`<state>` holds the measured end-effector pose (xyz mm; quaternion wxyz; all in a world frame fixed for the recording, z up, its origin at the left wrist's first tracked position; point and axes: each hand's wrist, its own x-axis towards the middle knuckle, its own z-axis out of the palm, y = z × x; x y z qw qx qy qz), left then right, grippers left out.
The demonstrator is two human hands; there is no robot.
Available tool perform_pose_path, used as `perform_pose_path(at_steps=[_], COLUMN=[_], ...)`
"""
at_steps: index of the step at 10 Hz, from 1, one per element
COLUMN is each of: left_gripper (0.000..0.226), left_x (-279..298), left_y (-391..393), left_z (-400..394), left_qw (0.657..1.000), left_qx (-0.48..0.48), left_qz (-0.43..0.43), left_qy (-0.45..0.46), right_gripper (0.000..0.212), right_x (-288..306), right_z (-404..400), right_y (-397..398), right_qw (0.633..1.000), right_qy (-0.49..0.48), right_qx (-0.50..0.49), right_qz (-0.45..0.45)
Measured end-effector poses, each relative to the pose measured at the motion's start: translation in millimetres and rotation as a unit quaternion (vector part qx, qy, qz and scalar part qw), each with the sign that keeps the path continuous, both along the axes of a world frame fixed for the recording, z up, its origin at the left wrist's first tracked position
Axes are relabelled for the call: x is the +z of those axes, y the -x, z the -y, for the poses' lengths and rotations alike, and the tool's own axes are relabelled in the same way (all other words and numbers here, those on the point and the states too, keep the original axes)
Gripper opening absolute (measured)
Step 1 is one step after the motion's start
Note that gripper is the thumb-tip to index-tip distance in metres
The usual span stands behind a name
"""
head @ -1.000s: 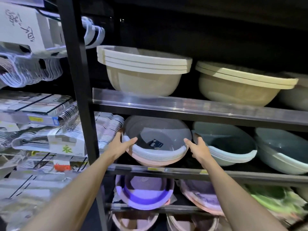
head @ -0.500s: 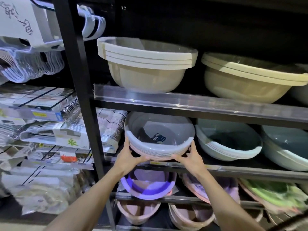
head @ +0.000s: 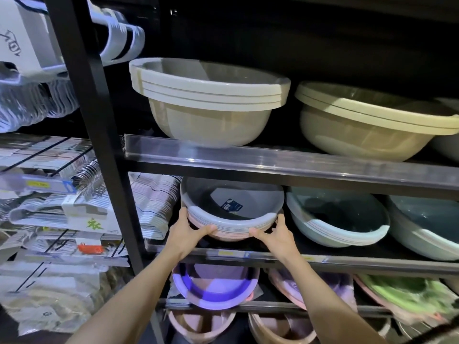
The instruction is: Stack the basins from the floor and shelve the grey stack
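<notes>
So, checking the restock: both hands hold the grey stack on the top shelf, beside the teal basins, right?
Not the top shelf. The head view shows the left hand and right hand holding the grey stack on the middle shelf, beside the teal basins.

On middle shelf (head: 273,255): stack (head: 231,214) at left end, tilted, between both hands (head: 185,233) (head: 275,234); two more stacks (head: 337,219) right of it.

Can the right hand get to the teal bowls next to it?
Probably yes. The right hand is on the grey stack, and the teal bowls sit just right of it on the same shelf, with nothing between.
</notes>
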<state>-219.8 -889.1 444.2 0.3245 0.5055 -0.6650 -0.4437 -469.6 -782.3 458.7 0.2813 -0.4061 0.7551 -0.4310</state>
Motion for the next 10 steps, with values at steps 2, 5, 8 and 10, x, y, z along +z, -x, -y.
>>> perform_pose_path(at_steps=[2,5,8,10], left_gripper=[0.075,0.078,0.086,0.079], left_x=[-0.4,2.8,8.9,18.6], left_y=[3.4,5.5,5.9,5.8], left_z=[8.0,8.6,10.1,9.0], left_qw=[1.0,1.0,0.999,0.996], left_qx=[0.004,0.008,0.008,0.008], left_qz=[0.01,0.022,0.039,0.083], left_qy=[-0.005,-0.012,-0.018,0.007], right_gripper=[0.074,0.07,0.079,0.1], right_x=[-0.6,2.2,6.1,13.0], right_z=[9.5,11.1,13.1,9.5], right_y=[5.5,6.0,5.9,-0.3], right_qw=[1.0,1.0,0.999,0.998], right_qy=[-0.018,-0.028,-0.048,-0.056], right_qx=[-0.006,-0.005,-0.008,-0.012], right_qz=[-0.004,-0.006,-0.009,-0.036])
